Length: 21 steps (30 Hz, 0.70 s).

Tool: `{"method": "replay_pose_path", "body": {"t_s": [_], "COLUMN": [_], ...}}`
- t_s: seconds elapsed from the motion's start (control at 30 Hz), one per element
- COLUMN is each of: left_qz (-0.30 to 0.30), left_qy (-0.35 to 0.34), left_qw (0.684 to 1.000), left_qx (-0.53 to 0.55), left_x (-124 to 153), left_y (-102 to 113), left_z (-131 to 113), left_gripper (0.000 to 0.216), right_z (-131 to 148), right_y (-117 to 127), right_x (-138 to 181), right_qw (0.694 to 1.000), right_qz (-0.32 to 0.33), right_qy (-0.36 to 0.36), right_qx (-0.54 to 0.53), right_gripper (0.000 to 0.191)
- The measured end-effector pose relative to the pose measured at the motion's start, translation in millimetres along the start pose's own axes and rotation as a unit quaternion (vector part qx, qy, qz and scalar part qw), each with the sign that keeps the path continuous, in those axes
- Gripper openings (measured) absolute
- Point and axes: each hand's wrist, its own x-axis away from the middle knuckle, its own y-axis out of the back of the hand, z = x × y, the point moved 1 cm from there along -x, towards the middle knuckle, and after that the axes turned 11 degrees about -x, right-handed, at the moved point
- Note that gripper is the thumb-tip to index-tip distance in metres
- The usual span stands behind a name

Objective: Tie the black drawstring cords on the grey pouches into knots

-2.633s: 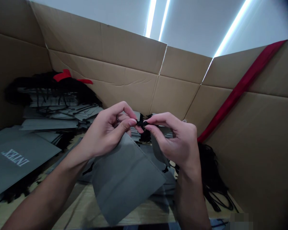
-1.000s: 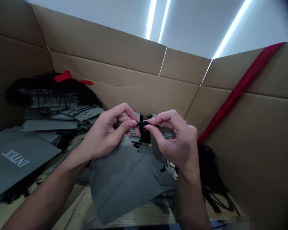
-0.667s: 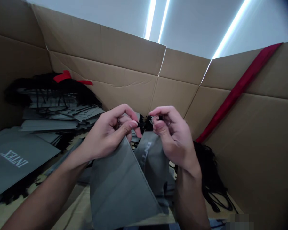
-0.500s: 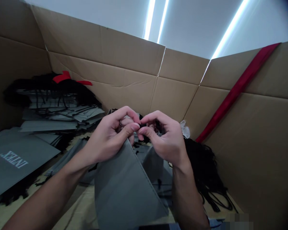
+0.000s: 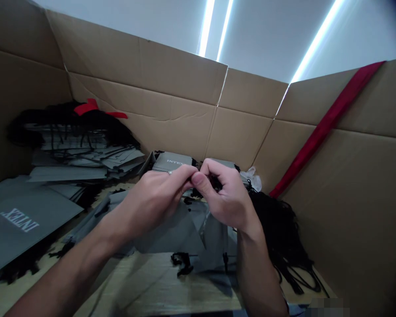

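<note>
touching, two hands (image 5: 226, 191), gray pouches (image 5: 173, 231) below

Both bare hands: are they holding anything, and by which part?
Cannot tell: the bare left hand and bare right hand meet at their fingertips, hiding anything pinched there.

A soft grey cloth bag (image 5: 171, 235), blurred and partly hidden, spreads just below the left hand (image 5: 155, 193).
</note>
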Motion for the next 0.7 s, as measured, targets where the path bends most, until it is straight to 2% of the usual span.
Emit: {"method": "replay_pose_path", "body": {"t_s": [0.1,0.2,0.3,0.43,0.6,0.7], "left_qz": [-0.028,-0.063,-0.056,-0.027,-0.068,-0.093], "left_qy": [-0.010,-0.026,-0.048,-0.059,-0.031,-0.012], "left_qw": [0.998,0.994,0.993,0.997,0.996,0.991], "left_qx": [-0.050,-0.085,-0.097,-0.046,0.049,0.101], "left_x": [1.8,2.1,0.2,-2.6,-3.4,-4.0], "left_y": [-6.8,-10.6,-10.2,-6.5,-2.4,-0.9], "left_z": [-1.7,-3.1,-4.4,-6.5,-9.2,-9.9], "left_gripper": [0.016,0.015,0.017,0.021,0.012,0.014], "right_z": [0.2,1.1,1.0,-0.8,-2.7,-4.4], "right_y": [-2.7,-3.4,-1.8,1.4,-0.8,-4.8], "right_x": [-1.3,-3.0,-3.9,-4.5,-5.2,-5.3], "right_qw": [1.000,1.000,0.999,0.993,0.981,0.972], "right_qz": [-0.012,-0.019,-0.006,0.022,0.062,0.079], "right_qy": [0.011,0.016,0.007,-0.006,-0.050,-0.065], "right_qx": [0.016,-0.015,-0.051,-0.114,-0.178,-0.212], "right_gripper": [0.049,0.051,0.052,0.051,0.053,0.051]}}
